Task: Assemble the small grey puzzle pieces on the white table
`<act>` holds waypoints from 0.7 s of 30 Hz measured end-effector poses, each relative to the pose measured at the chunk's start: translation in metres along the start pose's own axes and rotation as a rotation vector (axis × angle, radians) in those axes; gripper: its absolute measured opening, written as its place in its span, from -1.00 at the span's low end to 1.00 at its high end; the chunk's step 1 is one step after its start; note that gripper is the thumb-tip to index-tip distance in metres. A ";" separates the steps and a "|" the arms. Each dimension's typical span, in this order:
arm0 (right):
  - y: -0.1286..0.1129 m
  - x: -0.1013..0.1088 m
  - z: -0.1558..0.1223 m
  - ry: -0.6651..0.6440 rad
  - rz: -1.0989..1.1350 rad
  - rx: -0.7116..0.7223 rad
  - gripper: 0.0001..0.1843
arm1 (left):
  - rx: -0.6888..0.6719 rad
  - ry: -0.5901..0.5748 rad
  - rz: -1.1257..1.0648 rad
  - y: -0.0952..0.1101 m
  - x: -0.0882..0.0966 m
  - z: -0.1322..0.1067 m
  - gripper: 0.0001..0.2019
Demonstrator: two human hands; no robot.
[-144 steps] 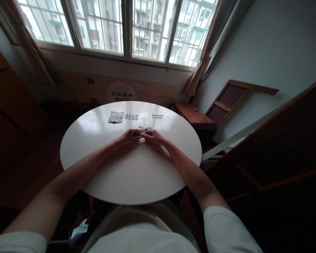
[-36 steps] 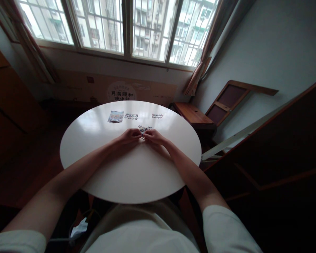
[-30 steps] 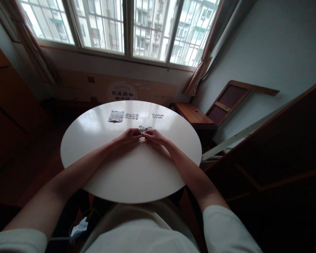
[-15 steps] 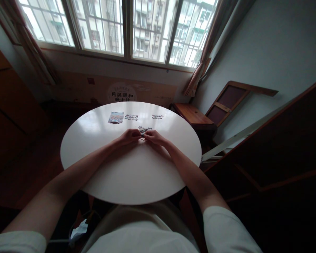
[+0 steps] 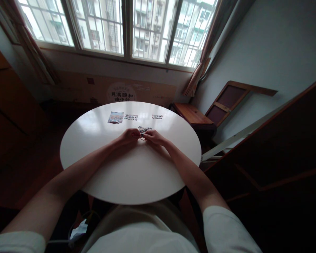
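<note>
So it's a round white table, pretty glossy, with window glare across its far half, sitting mid-frame. The loose pile of jigsaw pieces is just above center of the frame, right at the fingertips. Left hand and right hand meet there with fingers bent in; can't really tell if either is pinching a piece, too small. Further up are neat rows of pieces beside a shiny packet, plus a smaller set of rows to the right. Room's dim: barred window along the top, curtain upper right, printed cardboard under the sill, wooden cabinet at the left edge.
</note>
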State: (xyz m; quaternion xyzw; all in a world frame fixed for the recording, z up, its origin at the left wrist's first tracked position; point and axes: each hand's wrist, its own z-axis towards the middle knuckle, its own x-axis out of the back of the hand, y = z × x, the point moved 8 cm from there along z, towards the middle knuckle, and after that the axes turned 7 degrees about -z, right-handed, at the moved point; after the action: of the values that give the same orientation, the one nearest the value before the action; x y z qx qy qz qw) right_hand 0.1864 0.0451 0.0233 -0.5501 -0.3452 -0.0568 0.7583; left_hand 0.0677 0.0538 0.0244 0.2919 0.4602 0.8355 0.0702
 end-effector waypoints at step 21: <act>-0.003 0.000 -0.002 -0.005 0.008 0.012 -0.70 | 0.005 0.070 0.123 -0.006 0.009 0.003 -0.74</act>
State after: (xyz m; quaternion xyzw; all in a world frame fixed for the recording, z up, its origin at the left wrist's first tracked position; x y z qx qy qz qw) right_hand 0.1860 0.0426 0.0256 -0.5471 -0.3453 -0.0502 0.7609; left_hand 0.0608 0.0625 0.0248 0.2902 0.4455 0.8469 0.0017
